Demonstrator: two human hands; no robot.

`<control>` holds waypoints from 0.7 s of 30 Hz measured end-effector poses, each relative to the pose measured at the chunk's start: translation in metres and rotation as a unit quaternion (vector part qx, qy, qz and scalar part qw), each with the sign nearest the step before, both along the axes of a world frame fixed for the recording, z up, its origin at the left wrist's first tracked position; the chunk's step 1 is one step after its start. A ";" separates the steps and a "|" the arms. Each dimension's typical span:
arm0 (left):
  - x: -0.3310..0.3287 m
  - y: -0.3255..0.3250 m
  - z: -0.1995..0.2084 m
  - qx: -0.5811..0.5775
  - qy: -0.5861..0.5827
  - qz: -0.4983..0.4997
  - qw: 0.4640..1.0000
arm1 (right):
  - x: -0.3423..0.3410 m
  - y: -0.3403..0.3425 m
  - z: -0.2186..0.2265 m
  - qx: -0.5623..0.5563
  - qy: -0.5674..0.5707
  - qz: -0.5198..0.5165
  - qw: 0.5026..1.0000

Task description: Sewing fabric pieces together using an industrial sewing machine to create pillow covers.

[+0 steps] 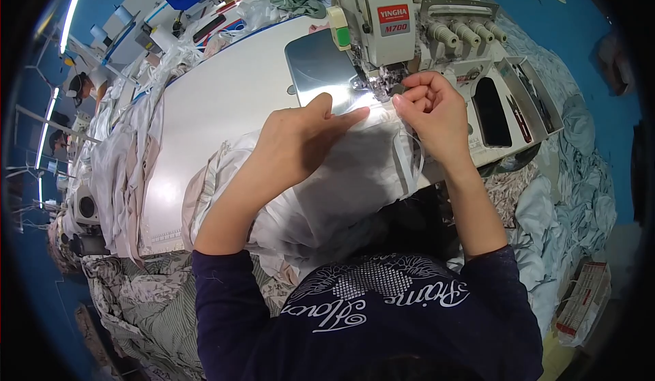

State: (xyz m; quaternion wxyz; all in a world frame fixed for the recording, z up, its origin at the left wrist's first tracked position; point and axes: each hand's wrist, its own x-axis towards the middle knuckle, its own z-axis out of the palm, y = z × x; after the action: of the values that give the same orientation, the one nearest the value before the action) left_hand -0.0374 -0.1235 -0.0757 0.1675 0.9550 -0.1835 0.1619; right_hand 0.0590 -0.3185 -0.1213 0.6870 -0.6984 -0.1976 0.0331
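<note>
A white overlock sewing machine [392,36] stands in front of me, its lamp lighting the stitching area. White fabric [348,166] lies from the needle area over the table's near edge toward my lap. Pointing at the lit fabric just left of the presser foot, my left hand [300,132] has its index finger stretched out and thumb raised; its other fingers are mostly hidden. My right hand [437,111] is closed at the right of the foot, thumb by the fabric edge and index finger bent near the needle. What its fingers hold is too small to tell. A narrow white strip [404,152] hangs below it.
Right of the machine lie a black phone [491,111], red-handled snips [520,118] and a narrow tool tray [532,94]. Heaped pale-blue fabric [580,156] surrounds the right side. Draped garments [123,159] cover the table's left edge. Other people work at the far left.
</note>
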 end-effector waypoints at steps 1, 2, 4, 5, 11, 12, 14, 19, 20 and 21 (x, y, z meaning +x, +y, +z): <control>0.000 0.000 -0.001 0.003 0.003 0.001 1.000 | 0.000 0.000 0.000 0.000 0.001 0.000 1.000; 0.000 0.000 -0.001 0.007 0.007 0.003 1.000 | -0.001 0.000 0.001 -0.005 0.000 -0.004 1.000; 0.001 0.000 0.000 0.008 0.012 0.004 1.000 | -0.002 0.000 0.001 -0.010 0.001 -0.009 1.000; 0.001 -0.001 0.001 0.008 0.016 0.005 1.000 | -0.003 0.000 0.001 -0.003 -0.002 -0.007 1.000; 0.000 -0.003 0.003 0.030 0.020 0.016 0.999 | -0.003 -0.001 0.001 0.004 -0.002 -0.004 1.000; 0.000 -0.003 0.003 0.029 0.021 0.016 0.999 | -0.003 -0.001 0.001 0.006 -0.004 -0.005 1.000; 0.001 -0.004 0.004 0.025 0.014 0.012 1.000 | -0.003 0.000 0.001 -0.001 -0.002 -0.005 1.000; 0.001 -0.003 0.003 0.017 0.013 0.013 1.000 | -0.002 0.000 0.003 -0.020 -0.009 -0.008 1.000; 0.001 -0.003 0.003 0.018 0.016 0.016 1.000 | -0.003 0.000 0.003 -0.015 -0.005 -0.007 1.000; 0.001 -0.003 0.004 0.019 0.017 0.016 1.000 | -0.004 -0.001 0.003 -0.009 -0.001 -0.006 1.000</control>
State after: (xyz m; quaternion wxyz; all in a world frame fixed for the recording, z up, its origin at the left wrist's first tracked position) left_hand -0.0367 -0.1262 -0.0721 0.1499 0.9633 -0.1688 0.1452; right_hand 0.0549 -0.3196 -0.1188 0.6804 -0.7060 -0.1939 0.0303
